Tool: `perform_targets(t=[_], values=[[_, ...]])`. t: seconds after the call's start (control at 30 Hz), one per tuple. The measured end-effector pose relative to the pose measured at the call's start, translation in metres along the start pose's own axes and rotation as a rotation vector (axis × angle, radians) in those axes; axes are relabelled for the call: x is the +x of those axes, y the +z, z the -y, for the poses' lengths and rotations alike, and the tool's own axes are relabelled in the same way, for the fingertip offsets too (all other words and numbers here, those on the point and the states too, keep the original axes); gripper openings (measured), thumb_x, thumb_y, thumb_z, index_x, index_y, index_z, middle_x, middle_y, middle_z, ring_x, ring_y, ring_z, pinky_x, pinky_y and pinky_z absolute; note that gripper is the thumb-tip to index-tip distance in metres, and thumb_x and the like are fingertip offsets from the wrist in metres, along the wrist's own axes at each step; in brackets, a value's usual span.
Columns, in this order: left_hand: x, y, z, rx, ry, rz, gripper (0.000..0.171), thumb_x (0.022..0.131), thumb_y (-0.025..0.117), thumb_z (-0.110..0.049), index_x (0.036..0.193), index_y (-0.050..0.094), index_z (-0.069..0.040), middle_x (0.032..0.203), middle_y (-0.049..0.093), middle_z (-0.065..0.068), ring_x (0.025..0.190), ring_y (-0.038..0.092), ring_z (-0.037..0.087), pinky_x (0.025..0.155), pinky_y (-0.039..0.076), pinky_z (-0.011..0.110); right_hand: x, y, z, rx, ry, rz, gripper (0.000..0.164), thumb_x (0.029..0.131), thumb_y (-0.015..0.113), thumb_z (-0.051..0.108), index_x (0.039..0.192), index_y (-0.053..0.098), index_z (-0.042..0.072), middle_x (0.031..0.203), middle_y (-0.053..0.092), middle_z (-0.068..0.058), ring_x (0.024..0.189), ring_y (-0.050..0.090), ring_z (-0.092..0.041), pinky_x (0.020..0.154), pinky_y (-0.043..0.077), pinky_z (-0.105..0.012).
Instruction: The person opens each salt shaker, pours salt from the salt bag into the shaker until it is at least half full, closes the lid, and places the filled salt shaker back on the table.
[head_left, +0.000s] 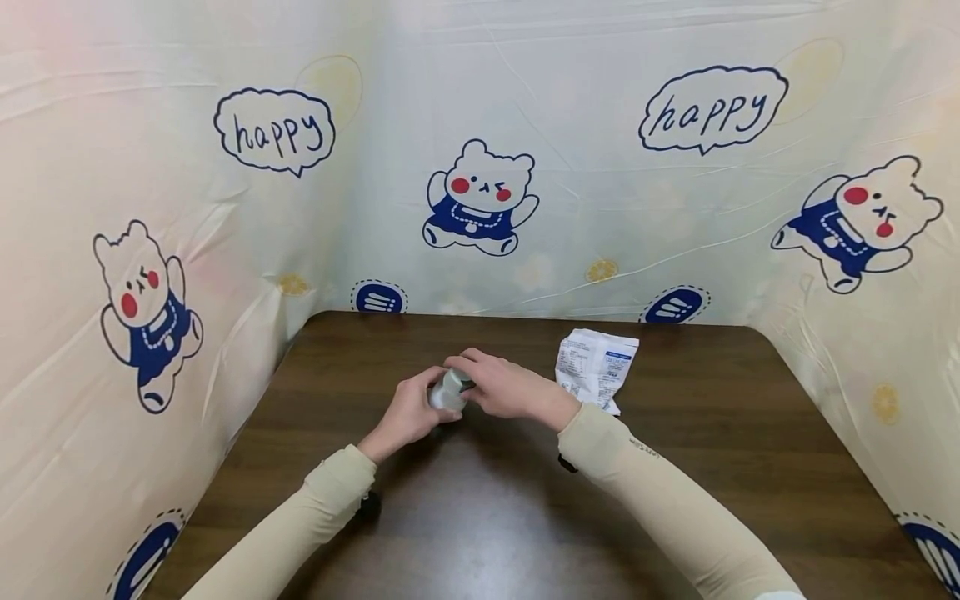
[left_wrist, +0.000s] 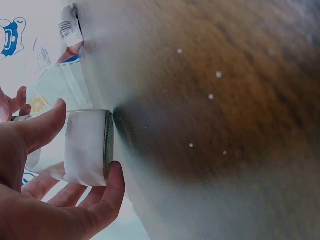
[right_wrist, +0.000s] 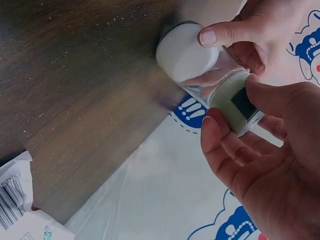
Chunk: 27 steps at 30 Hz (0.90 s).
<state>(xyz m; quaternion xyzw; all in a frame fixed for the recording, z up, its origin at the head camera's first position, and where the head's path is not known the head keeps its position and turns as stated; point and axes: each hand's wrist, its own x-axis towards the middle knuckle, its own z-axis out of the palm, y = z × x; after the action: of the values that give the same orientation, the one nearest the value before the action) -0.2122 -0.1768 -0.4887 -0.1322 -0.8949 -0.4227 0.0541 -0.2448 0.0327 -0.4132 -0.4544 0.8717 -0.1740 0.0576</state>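
A small clear glass jar (left_wrist: pixel 87 147) with white powder in its lower part is between my two hands, near the middle of the table in the head view. My left hand (head_left: pixel 408 414) grips its body, thumb on one side and fingers on the other. Over the top sits a pale grey-green lid (right_wrist: pixel 227 102) with a dark patch on it, which my right hand (head_left: pixel 504 386) holds between thumb and fingers. In the right wrist view the lid appears to be on the jar's neck. Whether the base touches the table I cannot tell.
A crumpled white packet (head_left: pixel 596 367) with printed text lies on the brown wooden table (head_left: pixel 697 467), beyond my right forearm. Tiny white specks show on the tabletop in both wrist views. A printed cloth (head_left: pixel 480 92) hangs around the back and sides.
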Motion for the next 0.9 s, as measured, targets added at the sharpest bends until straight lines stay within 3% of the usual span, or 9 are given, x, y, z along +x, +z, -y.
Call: perform_targets(t=[0.43, 0.9], values=[[0.0005, -0.0003, -0.0019, 0.001, -0.026, 0.012, 0.061, 0.079, 0.095, -0.008, 0.132, 0.065, -0.006, 0.125, 0.069, 0.013, 0.105, 0.066, 0.032, 0.091, 0.055, 0.054, 0.0026, -0.0003, 0.0054, -0.001, 0.026, -0.024, 0.048, 0.104, 0.069, 0.016, 0.147, 0.052, 0.003, 0.129, 0.058, -0.014, 0.105, 0.061, -0.023, 0.091, 0.054, -0.038], [0.0011, -0.0017, -0.0015, -0.002, -0.005, 0.004, 0.06, 0.078, 0.095, -0.006, 0.13, 0.066, -0.005, 0.124, 0.07, 0.014, 0.105, 0.066, 0.034, 0.091, 0.055, 0.054, 0.0026, 0.0041, 0.009, -0.054, 0.025, -0.063, 0.047, 0.105, 0.067, 0.016, 0.146, 0.051, 0.001, 0.125, 0.058, -0.015, 0.097, 0.064, -0.023, 0.086, 0.055, -0.034]])
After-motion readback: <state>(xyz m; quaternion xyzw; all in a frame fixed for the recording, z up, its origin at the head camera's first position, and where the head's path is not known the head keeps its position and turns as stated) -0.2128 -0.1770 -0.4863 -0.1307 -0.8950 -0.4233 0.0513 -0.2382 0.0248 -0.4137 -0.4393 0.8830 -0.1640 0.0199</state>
